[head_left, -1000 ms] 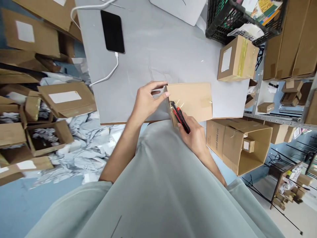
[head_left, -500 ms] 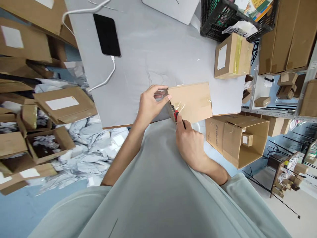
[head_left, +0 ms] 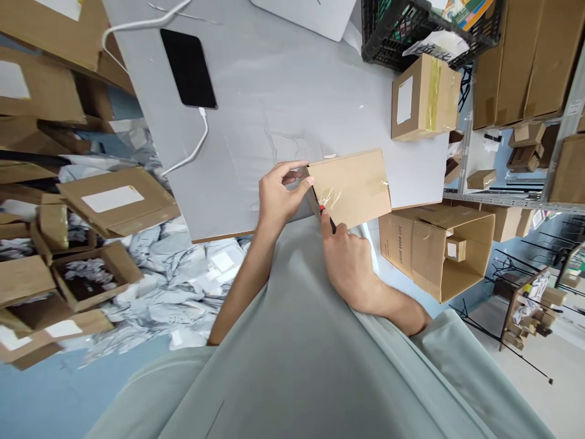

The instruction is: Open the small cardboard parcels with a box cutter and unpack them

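Note:
A flat brown cardboard box lies at the front edge of the grey table. My left hand grips its far left corner, with the thumb on top and the fingers along the side. My right hand is closed around a red and black box cutter. The cutter's head rests against the box's near left side, and its blade is hidden. Shiny clear tape strands stick up from the box near the cutter.
A phone on a white cable lies at the table's left. A taped carton and a black crate stand at the right. Below the right edge is a large open carton. Boxes and grey plastic bags crowd the left floor.
The box cutter and my right hand have shifted slightly along the box's left side, and less of the cutter shows now. My left hand keeps its hold. The whole view has turned slightly.

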Available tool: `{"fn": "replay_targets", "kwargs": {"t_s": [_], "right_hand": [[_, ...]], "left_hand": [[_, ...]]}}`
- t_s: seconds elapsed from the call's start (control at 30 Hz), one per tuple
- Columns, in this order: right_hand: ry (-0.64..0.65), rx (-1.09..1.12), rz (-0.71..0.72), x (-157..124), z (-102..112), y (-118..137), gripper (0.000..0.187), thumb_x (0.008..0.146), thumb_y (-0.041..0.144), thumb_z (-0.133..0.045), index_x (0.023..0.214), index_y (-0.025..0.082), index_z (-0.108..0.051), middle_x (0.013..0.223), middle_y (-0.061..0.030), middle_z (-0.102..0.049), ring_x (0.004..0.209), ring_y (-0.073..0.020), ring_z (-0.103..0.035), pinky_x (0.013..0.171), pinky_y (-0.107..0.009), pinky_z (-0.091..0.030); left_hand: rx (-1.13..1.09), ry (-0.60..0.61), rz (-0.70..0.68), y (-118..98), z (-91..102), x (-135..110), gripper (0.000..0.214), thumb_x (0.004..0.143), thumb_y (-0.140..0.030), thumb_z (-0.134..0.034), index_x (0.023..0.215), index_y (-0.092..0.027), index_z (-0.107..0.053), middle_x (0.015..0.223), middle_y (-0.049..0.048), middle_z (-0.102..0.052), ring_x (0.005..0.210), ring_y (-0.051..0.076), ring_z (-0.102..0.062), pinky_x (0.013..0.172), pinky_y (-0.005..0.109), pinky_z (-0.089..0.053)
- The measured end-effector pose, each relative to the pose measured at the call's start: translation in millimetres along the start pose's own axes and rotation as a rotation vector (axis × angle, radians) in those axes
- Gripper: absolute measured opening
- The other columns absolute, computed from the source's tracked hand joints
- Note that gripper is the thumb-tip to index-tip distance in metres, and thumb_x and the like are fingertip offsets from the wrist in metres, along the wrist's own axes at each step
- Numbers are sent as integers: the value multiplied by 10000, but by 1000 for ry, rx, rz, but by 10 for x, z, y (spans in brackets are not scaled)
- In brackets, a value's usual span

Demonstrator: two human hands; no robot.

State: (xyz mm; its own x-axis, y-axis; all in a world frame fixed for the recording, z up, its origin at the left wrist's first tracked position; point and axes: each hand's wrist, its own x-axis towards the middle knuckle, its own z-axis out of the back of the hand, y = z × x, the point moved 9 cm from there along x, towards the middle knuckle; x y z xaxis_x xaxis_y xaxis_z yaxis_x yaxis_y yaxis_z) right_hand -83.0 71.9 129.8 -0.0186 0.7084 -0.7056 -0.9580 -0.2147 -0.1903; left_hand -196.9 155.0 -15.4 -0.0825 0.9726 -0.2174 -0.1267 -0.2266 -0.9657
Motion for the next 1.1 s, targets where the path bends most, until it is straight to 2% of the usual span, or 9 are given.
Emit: {"fn": "replay_targets", "kwargs": {"t_s": [0.2, 0.37, 0.5, 0.67, 0.77, 0.9, 1.1], "right_hand": [[59, -19, 3, -156, -48, -44, 687, 1095, 70, -484, 1778, 140, -457, 998, -160, -797, 701, -192, -788, 617, -263, -623], [47, 15, 26, -51, -106, -51, 720, 1097, 74, -490, 1805, 182, -413, 1088, -169, -802, 742, -194, -798, 660, -273, -634], [21, 53, 28, -15, -261, -160, 730, 1119, 125, -493, 1828, 225, -351, 1149, -160, -810, 822, -206, -808, 705, -271, -631], [23, 146, 34, -186, -466, -366, 690, 1175, 221, -452, 1845, 290, -305, 1068, -86, -820, 847, -227, -802, 743, -281, -598], [-7, 207, 16, -267, -486, -451, 642, 1200, 280, -428, 1836, 300, -345, 1085, -78, -823, 817, -219, -785, 722, -265, -562], [-53, 239, 13, -271, -467, -465, 633, 1196, 271, -428, 1827, 300, -385, 1076, -70, -824, 772, -204, -761, 683, -246, -519], [-27, 206, 29, -194, -493, -436, 651, 1190, 254, -421, 1836, 315, -361, 1076, -74, -816, 799, -210, -756, 697, -255, -526]], "left_hand": [[-7, -14, 0, 20, -41, -61, 367, 902, -382, -819, 1252, -270, -819, 1316, 50, -821, 1155, 255, -810, 1104, 422, -656], [-2, -21, -7, 29, -6, -67, 391, 931, -392, -807, 1302, -270, -796, 1360, 56, -809, 1131, 242, -819, 1077, 404, -667], [-12, -8, -17, 22, 8, -48, 380, 948, -406, -825, 1307, -288, -791, 1354, 58, -809, 1144, 240, -817, 1099, 408, -660], [-10, -10, -34, 23, -15, -75, 428, 964, -476, -815, 1343, -280, -781, 1381, 65, -801, 1189, 249, -807, 1128, 428, -654], [-13, -18, -60, 9, -22, -100, 456, 980, -504, -805, 1373, -274, -773, 1398, 73, -792, 1220, 251, -800, 1141, 424, -645], [-1, -14, -73, -16, -26, -113, 452, 992, -521, -805, 1370, -276, -775, 1389, 72, -792, 1233, 250, -795, 1143, 415, -639], [-3, -13, -57, -26, -35, -115, 448, 997, -513, -824, 1377, -283, -764, 1396, 68, -785, 1245, 248, -791, 1156, 411, -628]]}}
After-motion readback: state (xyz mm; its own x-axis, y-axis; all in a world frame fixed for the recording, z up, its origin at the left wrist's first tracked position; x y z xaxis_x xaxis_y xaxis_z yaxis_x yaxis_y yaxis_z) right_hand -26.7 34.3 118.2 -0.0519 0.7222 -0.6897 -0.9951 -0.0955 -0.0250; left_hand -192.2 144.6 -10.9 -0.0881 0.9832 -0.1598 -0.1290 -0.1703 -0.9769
